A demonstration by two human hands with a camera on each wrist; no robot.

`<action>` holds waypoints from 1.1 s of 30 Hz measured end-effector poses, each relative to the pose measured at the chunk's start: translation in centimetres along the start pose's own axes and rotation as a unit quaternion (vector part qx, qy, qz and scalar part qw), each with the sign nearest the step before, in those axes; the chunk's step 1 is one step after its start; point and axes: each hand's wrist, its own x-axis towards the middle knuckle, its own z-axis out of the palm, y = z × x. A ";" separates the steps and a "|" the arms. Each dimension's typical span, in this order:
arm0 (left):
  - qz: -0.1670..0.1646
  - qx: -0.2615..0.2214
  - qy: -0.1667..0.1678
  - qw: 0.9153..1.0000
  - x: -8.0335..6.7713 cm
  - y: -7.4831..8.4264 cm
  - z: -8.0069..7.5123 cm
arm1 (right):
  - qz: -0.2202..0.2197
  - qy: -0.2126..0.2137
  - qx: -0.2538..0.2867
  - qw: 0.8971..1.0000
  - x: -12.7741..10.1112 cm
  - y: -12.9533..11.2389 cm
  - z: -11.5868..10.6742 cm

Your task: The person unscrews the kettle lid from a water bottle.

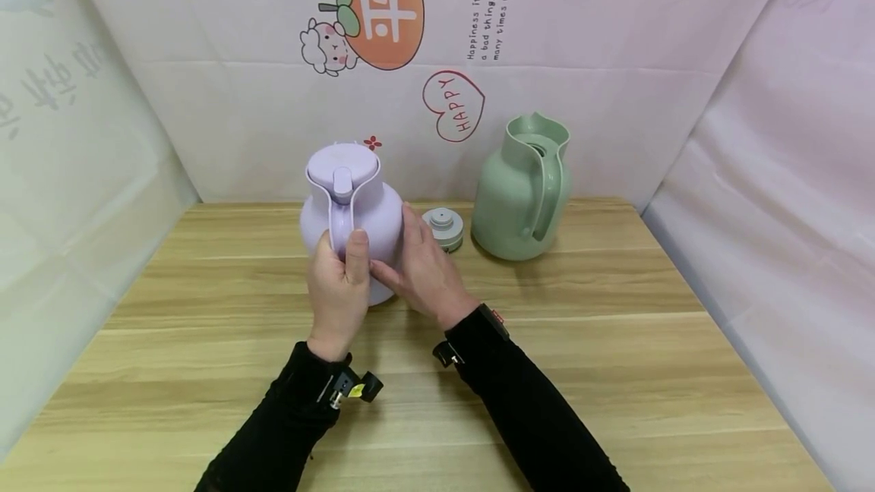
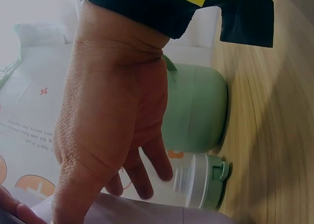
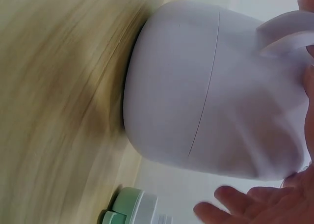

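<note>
A lilac thermal jug [image 1: 388,215] with its lid on stands upright on the table, handle toward me. My left hand [image 1: 338,283] grips that handle, its thumb along the top. My right hand [image 1: 429,275] lies along the jug's right side, fingers extended and thumb near the handle. In the right wrist view the lilac jug [image 3: 171,81] fills the middle, with the right hand [image 3: 260,204] at lower right. Seen from the left wrist, the right hand [image 2: 103,111] reaches across to the jug [image 2: 142,209].
To the right stands a green thermal jug [image 1: 509,203] with its mouth uncovered. Its grey-green stopper [image 1: 443,228] lies on the wooden table [image 1: 601,370] between the two jugs. A printed white cloth [image 1: 581,21] hangs behind, with more cloth at both sides.
</note>
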 end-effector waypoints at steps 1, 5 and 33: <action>0.001 0.000 0.000 1.000 -0.1 0.0 0.0 | 0.001 -0.004 0.010 1.000 0.0 0.0 0.0; 0.003 -0.003 -0.004 1.000 -0.3 0.3 0.1 | 0.007 -0.009 0.037 0.999 0.0 -0.1 -0.1; 0.008 -0.012 -0.023 1.000 -1.9 1.4 0.4 | -0.013 0.028 0.024 0.999 -2.1 0.1 -0.9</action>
